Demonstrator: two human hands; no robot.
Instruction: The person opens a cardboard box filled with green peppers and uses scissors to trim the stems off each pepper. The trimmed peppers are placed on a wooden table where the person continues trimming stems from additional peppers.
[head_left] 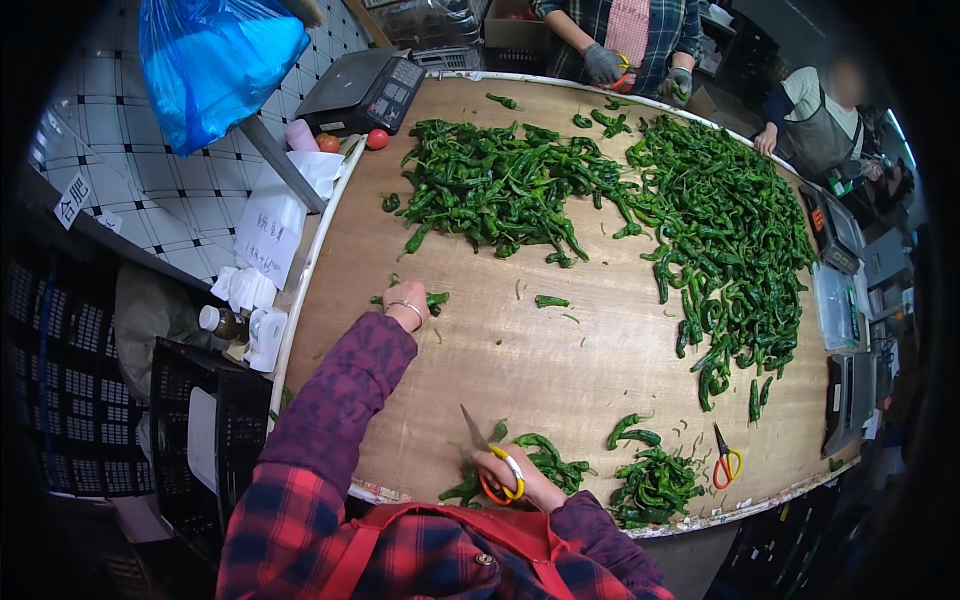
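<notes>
My left hand [406, 297], a bracelet on its wrist, reaches over the left part of the wooden table [600, 365]. Its fingers are closed on green peppers [437, 301], whose ends show on both sides. Close to my body, my right hand [537, 482] grips scissors [514, 490] with yellow and orange handles, the blades pointing away from me. Beneath and beside that hand lies a small pile of green peppers [560, 468]. A single pepper [551, 301] lies to the right of my left hand.
Large pepper heaps [490, 185] cover the far side and right. A smaller pile [655, 487] and spare scissors [727, 464] lie near right. Scales [362, 92] and a tomato [377, 139] sit far left. A blue bag [225, 70] hangs there. Two people work across the table.
</notes>
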